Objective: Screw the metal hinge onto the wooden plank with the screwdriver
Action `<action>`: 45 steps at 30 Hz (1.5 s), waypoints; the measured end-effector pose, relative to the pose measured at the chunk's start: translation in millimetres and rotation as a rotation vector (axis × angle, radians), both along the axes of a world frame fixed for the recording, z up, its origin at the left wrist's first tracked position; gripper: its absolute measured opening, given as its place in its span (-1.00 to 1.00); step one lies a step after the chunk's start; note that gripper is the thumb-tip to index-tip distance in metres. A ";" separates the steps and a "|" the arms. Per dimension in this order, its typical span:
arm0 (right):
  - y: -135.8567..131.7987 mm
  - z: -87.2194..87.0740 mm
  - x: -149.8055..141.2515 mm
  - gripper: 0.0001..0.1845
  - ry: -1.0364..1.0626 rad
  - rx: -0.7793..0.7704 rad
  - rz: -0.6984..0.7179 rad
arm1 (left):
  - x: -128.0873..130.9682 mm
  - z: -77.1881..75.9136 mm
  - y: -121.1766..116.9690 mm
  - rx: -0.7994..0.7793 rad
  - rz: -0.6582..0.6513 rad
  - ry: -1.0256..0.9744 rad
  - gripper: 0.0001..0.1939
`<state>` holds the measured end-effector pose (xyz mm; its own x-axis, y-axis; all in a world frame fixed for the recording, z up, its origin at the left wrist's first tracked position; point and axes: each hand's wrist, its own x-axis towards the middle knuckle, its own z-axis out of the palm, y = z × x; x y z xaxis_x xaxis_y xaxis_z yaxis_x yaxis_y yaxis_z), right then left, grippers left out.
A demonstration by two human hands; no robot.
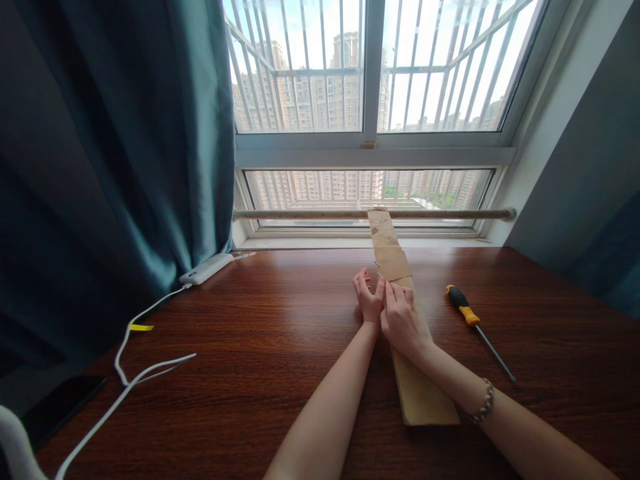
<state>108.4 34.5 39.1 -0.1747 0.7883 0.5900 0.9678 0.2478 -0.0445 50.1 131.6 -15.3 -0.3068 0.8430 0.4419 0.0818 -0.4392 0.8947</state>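
Note:
A long narrow wooden plank (395, 263) lies on the dark wooden table (260, 347), running from near me to the window rail. My left hand (369, 297) and my right hand (403, 320) meet at the plank's left edge, midway along it. Both hands are pinched together on a small thin metal piece, perhaps a nail or screw (378, 270), which stands at the plank's edge. My right hand rests on top of the plank; a beaded bracelet (484, 402) is on that wrist.
A yellow-and-black handled screwdriver (473, 319) lies to the right of the plank. A white power bank (206, 269) with white cables (135, 373) sits at the left by the teal curtain (110, 167). A dark phone (60, 403) lies at the left edge. A metal rail (310, 215) spans the window.

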 end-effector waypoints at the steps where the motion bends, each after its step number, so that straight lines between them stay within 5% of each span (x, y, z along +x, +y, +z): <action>1: 0.0 -0.1 -0.1 -0.42 0.004 0.003 -0.006 | 0.3 -0.5 0.7 -0.007 -0.013 -0.005 -0.52; 26: -1.3 -2.3 -1.5 -0.49 0.118 0.045 -0.159 | 3.9 -2.4 5.8 -0.064 -0.085 -0.048 -0.53; 45: 5.3 -9.2 1.0 -0.43 0.004 0.014 -0.147 | 4.5 -3.7 7.1 -0.098 -0.183 -0.110 -0.58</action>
<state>109.5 39.8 29.9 -0.0554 0.7971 0.6014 0.9935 0.1040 -0.0463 54.6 138.8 -18.9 -0.1870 0.9260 0.3279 -0.0916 -0.3487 0.9327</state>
